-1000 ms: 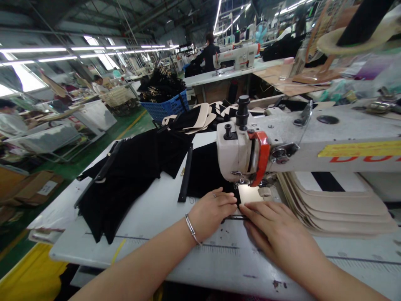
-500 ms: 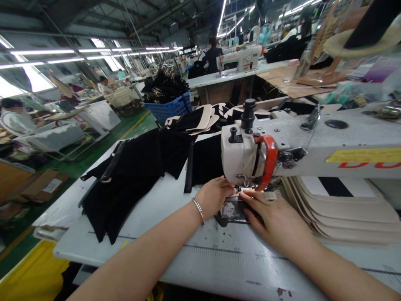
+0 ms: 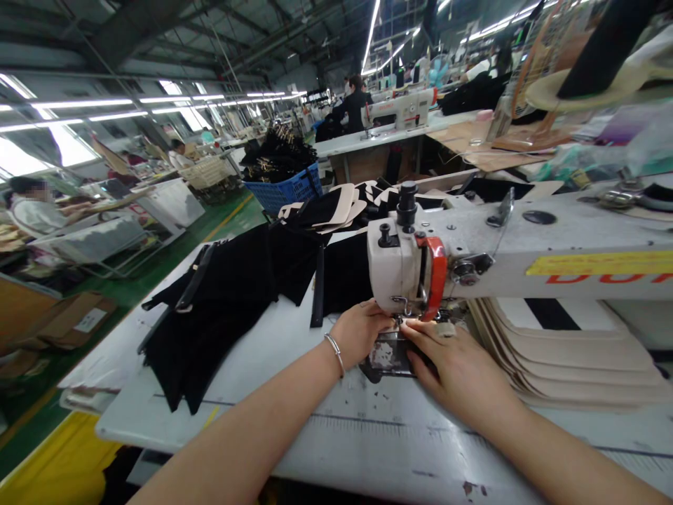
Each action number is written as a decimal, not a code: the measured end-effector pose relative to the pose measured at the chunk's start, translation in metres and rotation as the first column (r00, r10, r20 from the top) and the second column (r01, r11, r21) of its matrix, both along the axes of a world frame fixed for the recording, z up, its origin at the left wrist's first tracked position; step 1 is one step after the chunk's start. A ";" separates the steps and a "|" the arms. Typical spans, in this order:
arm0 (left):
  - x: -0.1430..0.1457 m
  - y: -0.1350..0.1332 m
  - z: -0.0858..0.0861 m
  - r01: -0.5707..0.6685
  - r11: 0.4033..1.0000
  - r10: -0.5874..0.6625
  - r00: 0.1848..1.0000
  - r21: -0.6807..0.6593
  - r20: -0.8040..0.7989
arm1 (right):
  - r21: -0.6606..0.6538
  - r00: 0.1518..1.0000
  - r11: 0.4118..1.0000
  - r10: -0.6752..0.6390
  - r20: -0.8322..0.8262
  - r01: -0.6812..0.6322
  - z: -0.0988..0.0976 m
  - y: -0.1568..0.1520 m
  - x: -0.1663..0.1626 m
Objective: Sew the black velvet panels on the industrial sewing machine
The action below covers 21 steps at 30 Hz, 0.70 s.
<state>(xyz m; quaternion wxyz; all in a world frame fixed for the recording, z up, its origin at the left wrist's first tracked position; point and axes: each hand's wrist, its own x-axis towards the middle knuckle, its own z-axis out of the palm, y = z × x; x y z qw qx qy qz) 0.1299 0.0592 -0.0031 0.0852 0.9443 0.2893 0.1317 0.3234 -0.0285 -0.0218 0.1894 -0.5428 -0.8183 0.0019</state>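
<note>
Two bare hands are meeting under the head of a white sewing machine (image 3: 397, 270) w/ a red-orange guard (image 3: 435, 277). L hand (image 3: 362, 331), w/ a silver bracelet (image 3: 335, 354) at its wrist, is resting bent fingers just L of the needle area. R hand (image 3: 446, 354) is stretching its fingers in from the R, thumb lower, beside the metal plate (image 3: 386, 356). Btwn the fingertips a small pale pc (image 3: 394, 327) is lying beneath the needle area, mostly hidden. Both hands are bearing on it; can't tell if either is gripping or only pressing.

Behind L hand, a blk cloth panel (image 3: 344, 277) is lying on the worktop (image 3: 294, 393), a dark strip (image 3: 318, 287) running along its L edge, its R side disappearing behind the machine head. Farther L, a heap of blk fabric (image 3: 226, 294) is spreading out. Under the machine arm, R of R hand, a stack of beige panels (image 3: 578, 358) is sitting, the top one showing white w/ a blk band. Behind the machine, beige-&-blk pcs (image 3: 341, 203) are lying piled; beyond, a blue basket (image 3: 284, 193) is holding blk pcs. In the bkgd, a person in dark clothes (image 3: 355, 104) is appearing near another sewing machine (image 3: 402, 112).
</note>
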 end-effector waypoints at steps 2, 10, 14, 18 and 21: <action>0.000 0.001 -0.003 -0.011 1.000 0.011 1.000 -0.002 0.015 | -0.006 1.000 1.000 -0.002 -0.002 0.002 0.000 0.001 0.000; 0.000 0.003 -0.006 -0.036 0.999 0.035 0.998 0.024 0.056 | -0.008 1.000 1.000 -0.016 -0.014 0.016 0.001 -0.001 -0.002; 0.000 -0.002 -0.008 0.016 1.000 -0.017 0.993 0.015 0.114 | 0.012 1.000 1.000 -0.008 -0.014 0.009 0.000 -0.006 -0.001; -0.008 -0.003 -0.007 0.030 0.998 -0.019 0.987 -0.063 0.159 | 0.041 1.000 0.999 -0.007 -0.015 0.008 -0.002 -0.008 -0.001; -0.032 0.010 -0.005 -0.193 0.971 0.224 0.939 -0.140 0.261 | 0.064 1.000 0.998 -0.007 -0.012 0.007 -0.006 -0.007 -0.001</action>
